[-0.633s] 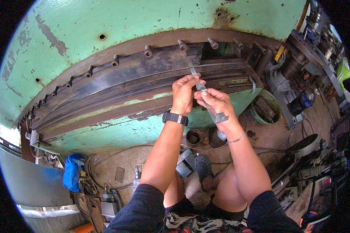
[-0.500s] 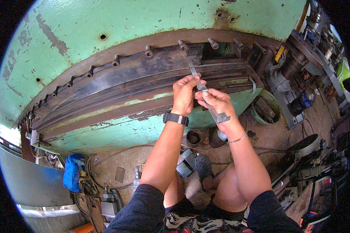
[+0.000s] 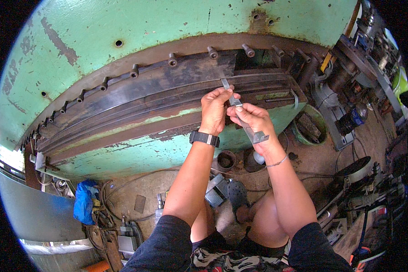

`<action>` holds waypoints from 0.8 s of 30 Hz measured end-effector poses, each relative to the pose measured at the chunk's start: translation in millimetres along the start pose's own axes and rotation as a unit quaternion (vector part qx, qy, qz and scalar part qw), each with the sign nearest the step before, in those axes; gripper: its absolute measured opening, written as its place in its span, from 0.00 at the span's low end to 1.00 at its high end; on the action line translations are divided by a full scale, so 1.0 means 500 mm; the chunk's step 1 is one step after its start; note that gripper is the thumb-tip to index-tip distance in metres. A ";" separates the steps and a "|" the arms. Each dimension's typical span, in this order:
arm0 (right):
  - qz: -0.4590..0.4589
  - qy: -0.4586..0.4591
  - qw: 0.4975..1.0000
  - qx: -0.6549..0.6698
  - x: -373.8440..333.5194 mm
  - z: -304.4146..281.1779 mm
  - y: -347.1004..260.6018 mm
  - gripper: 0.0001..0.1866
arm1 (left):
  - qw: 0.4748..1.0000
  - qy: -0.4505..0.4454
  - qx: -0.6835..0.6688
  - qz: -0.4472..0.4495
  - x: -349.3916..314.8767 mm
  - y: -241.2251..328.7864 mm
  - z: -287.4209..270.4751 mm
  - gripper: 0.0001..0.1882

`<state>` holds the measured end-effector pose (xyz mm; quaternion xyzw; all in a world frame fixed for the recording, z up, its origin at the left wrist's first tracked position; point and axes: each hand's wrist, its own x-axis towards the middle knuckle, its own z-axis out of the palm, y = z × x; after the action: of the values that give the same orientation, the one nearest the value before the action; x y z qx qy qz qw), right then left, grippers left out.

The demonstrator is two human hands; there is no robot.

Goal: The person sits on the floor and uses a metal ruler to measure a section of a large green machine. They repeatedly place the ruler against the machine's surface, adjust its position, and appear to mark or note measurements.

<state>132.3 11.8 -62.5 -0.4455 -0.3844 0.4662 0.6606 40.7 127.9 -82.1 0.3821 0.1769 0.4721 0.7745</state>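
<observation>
A narrow, bent strip of grey sheet metal (image 3: 225, 84) runs between my two hands, slanting from upper left to lower right. My left hand (image 3: 214, 111), wearing a black watch on the wrist, pinches it near the upper end. Just below, my right hand (image 3: 258, 121) grips it between thumb and fingers, closed too. A turned-up flange of the strip shows over my right palm. The strip's far tip lies over the front edge of the long dark steel die (image 3: 167, 96) of a green bending machine; whether it touches cannot be told.
Bolts (image 3: 172, 59) line the upper beam of the green machine (image 3: 158, 22). Below are a bucket with metal scraps (image 3: 309, 124), a rusty can (image 3: 225, 159), a motor (image 3: 216, 190) and cables on the floor. A blue bag (image 3: 84, 201) hangs left; machinery (image 3: 344, 77) crowds the right.
</observation>
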 end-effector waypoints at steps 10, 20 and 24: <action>-0.003 0.002 1.000 0.000 -0.003 0.001 -0.006 0.13 | 1.000 0.001 0.008 -0.009 -0.003 0.003 0.005 0.10; 0.010 0.042 0.999 0.008 0.039 0.039 -0.096 0.16 | 1.000 0.006 -0.006 -0.028 0.001 0.009 0.012 0.15; 0.037 0.035 0.999 -0.009 0.077 0.046 -0.132 0.14 | 0.997 0.013 0.032 -0.068 -0.010 0.008 -0.018 0.26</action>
<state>139.3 42.8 10.6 -0.4816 -0.3483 0.4711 0.6518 30.1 128.7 -85.3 0.3874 0.2276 0.4171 0.7900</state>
